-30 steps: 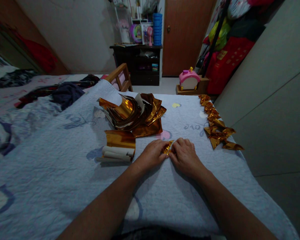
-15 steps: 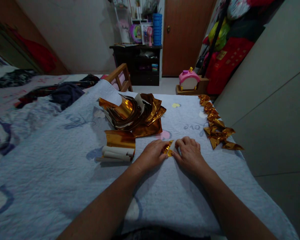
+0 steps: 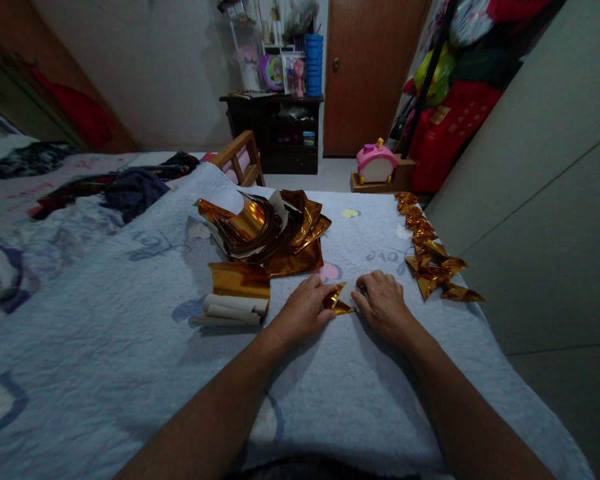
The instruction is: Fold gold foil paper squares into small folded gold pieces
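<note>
A small folded piece of gold foil paper [image 3: 339, 299] lies on the pale blue quilt [image 3: 130, 347] between my hands. My left hand [image 3: 303, 308] rests on the quilt with its fingertips pinching the piece's left edge. My right hand [image 3: 383, 303] lies curled at the piece's right side, fingers bent down on the fabric close to its edge; whether they touch the foil is unclear. A heap of loose gold foil sheets [image 3: 267, 230] sits just beyond my left hand, with a curled gold and white stack [image 3: 237, 293] to its front left.
A row of several folded gold pieces [image 3: 430, 250] runs along the quilt's right edge beside a grey wall. Dark clothes [image 3: 130, 187] lie at the back left. A wooden chair [image 3: 240, 157], a dark cabinet [image 3: 275, 130] and a pink toy [image 3: 377, 160] stand beyond the bed.
My hands have drawn slightly apart, so more of the folded gold piece shows between them. The right hand shifted a little to the right. The view tilted slightly.
</note>
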Tool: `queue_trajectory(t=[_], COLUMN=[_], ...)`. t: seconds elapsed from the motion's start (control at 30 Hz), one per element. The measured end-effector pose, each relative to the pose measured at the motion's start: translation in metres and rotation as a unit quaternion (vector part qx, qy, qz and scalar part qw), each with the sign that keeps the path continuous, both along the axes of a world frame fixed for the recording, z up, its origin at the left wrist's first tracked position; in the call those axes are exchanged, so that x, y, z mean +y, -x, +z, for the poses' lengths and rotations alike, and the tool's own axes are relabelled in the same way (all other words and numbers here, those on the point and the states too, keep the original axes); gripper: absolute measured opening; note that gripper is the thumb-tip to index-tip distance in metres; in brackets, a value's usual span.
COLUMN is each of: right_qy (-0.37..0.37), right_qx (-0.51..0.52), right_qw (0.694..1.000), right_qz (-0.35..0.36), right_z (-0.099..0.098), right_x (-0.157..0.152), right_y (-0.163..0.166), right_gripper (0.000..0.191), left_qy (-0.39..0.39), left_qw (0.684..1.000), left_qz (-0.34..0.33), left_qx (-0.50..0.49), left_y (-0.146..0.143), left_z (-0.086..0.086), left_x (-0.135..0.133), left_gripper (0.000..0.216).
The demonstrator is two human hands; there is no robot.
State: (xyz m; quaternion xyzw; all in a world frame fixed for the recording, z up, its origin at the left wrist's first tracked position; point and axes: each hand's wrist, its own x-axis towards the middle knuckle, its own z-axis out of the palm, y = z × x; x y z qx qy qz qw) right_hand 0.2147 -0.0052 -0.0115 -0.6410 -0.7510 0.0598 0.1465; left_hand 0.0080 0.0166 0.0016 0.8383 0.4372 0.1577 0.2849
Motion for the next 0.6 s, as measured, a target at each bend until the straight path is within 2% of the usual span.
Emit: queue_trajectory(t=[0.13, 0.3, 0.37, 0.43, 0.53, 0.6], right_qy=[0.005, -0.021, -0.034, -0.016, 0.047, 0.075], right_qx=[-0.008, 0.031, 0.094, 0.19, 0.34, 0.408], right_qw=[1.0, 0.999, 0.995, 0.982, 0.939, 0.91], right_qz=[0.006, 0.0, -0.001, 0.002, 0.008, -0.001], right_z=[0.001, -0.0033, -0.003, -0.0006, 0.0035, 0.0048], right_x=[-0.002, 0.0, 0.0011, 0.0019, 0.0028, 0.0032], right_y=[0.0045, 0.005, 0.0055, 0.0061, 0.0065, 0.0066], right_gripper=[0.021, 0.015, 0.015, 0.015, 0.02, 0.03], left_qy=[-0.039, -0.027, -0.015, 0.001, 0.031, 0.068], left_qw=[0.999, 0.998, 0.998, 0.996, 0.99, 0.982], left_qz=[0.002, -0.026, -0.024, -0.01, 0.017, 0.028], left_qx=[-0.004, -0.043, -0.06, -0.083, -0.136, -0.172], left_y=[0.0007, 0.0013, 0.0011, 0.0008, -0.0002, -0.0017], left_z=[-0.0006, -0.0022, -0.0019, -0.0017, -0.0023, -0.0032], left_x=[-0.0008, 0.0013, 0.0022, 0.0027, 0.0025, 0.0019], left_gripper=[0.041, 0.043, 0.047, 0.052, 0.062, 0.061])
